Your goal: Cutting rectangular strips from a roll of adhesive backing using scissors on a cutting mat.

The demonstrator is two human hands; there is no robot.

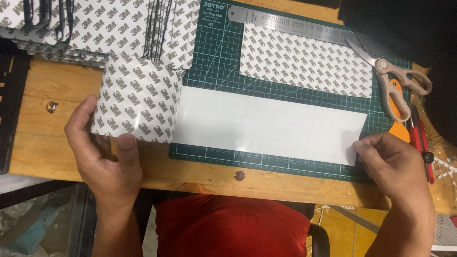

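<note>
My left hand (102, 152) grips a roll of sheet material (135, 97) with patterned backing paper, thumb on its near edge, at the left of a green cutting mat (214, 66). From the roll a plain white stretch (266, 124) lies unrolled flat across the mat. My right hand (392, 162) presses the white stretch's right end down with its fingertips near the mat's lower right corner.
A cut patterned piece (304, 59) lies further back on the mat. Beyond it lies a steel ruler (290, 23). Scissors (395, 78), an orange scraper (397, 121) and a red knife (421, 138) sit at the right. More patterned sheets (95, 24) are stacked at the back left on the wooden table (52, 128).
</note>
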